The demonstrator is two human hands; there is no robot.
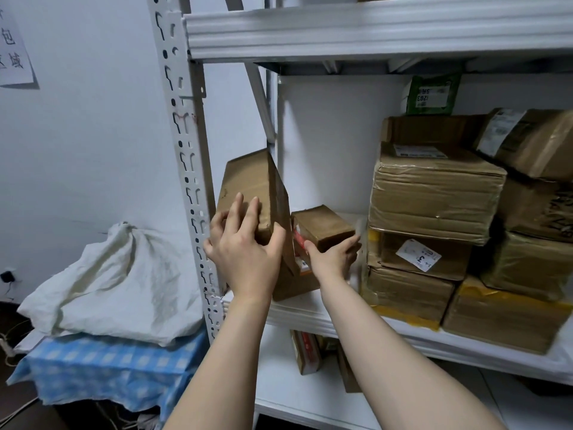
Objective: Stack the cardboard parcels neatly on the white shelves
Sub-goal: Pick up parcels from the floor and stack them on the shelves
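At the left end of the white shelf, the left hand grips a tall tilted parcel and the right hand holds a small parcel beside it; released so leaning, the tall one may topple off.

Reads "1203", inverted, on white label of green packet. Shows large "3", turned sideways, on label of cardboard parcel. Bears "包" and "域" on wall paper sign. Other labels illegible.
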